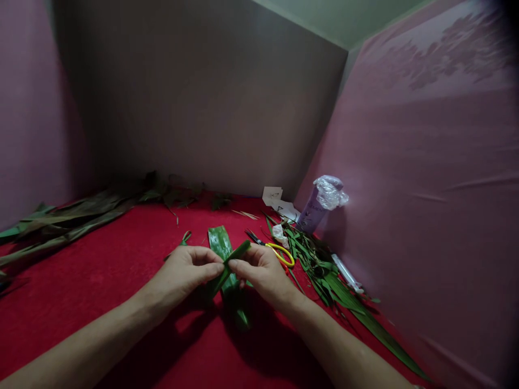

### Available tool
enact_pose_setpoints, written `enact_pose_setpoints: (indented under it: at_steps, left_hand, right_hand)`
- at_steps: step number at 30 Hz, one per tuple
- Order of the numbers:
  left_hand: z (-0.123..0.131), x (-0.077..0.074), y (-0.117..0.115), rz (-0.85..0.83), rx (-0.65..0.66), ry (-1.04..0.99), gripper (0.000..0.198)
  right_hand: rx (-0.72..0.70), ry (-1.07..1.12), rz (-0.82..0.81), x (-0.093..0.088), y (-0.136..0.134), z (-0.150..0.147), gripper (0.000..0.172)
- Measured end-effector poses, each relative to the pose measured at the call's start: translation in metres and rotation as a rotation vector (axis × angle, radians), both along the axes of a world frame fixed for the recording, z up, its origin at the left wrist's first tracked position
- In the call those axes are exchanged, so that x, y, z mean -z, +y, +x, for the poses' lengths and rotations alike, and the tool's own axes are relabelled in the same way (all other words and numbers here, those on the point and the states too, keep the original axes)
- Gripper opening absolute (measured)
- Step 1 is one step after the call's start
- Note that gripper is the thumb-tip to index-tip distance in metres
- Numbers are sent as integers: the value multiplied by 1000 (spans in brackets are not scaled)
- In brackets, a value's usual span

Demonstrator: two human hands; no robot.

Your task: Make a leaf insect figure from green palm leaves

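My left hand [187,270] and my right hand [261,271] meet over the red cloth [121,270], both pinching a narrow green leaf strip [237,253] between thumb and fingers. The strip crosses a wider green leaf [219,240] that lies flat on the cloth under my hands. Both hands are closed on the strip. The lower end of the wide leaf is partly hidden by my hands and their shadow.
Yellow-handled scissors [275,249] lie just right of my right hand. A pile of green leaf trimmings [324,270] runs along the right wall, with a purple tube topped by plastic wrap [320,202] and paper scraps [275,197]. Long leaves [68,221] lie at back left.
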State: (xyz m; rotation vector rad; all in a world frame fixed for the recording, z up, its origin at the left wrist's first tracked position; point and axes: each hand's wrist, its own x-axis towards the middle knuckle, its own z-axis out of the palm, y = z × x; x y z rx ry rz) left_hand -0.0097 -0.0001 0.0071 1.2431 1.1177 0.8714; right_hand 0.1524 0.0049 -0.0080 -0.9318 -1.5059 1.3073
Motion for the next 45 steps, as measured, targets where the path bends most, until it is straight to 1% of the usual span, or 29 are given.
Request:
enact_pose_setpoints:
  at_steps: [4,6,8,12,14,16,20,25,28,33,38,45]
  left_hand:
    - [-2,1,0,17,50,37,20]
    - [-2,1,1,41,43,47,20]
    - [-1,1,1,75,14,67,20]
    - [1,2,0,120,-24,83,20]
    - [2,2,0,118,-30,68,21]
    - [2,3,-1,114,-34,49,20]
    - [2,5,0,124,-32,33,18]
    - [0,4,0,91,-1,34,17]
    - [1,4,-2,97,-14,10,16]
    - [4,2,-5,98,-55,-38,17]
    - [3,1,-4,78,-103,-95,11]
    - [-1,2,-4,92,-74,-167,13]
  right_hand:
    - [-9,-36,2,2,1,0,12]
    - [7,-70,68,3,-1,-1,10]
    - [65,-172,207,3,-4,-2,8]
    - [227,-479,581,3,-10,-1,12]
    - [243,-560,701,2,-12,0,13]
    - [234,-602,768,2,-12,0,13]
    - [261,-640,837,4,-11,1,15]
    - [334,-666,855,5,-10,1,17]
    - [328,-711,888,4,-10,2,17]
    - [304,-760,1030,2,-12,2,20]
    - [308,-814,1153,3,-13,3,25]
    - [343,-854,1290,8,-11,4,29]
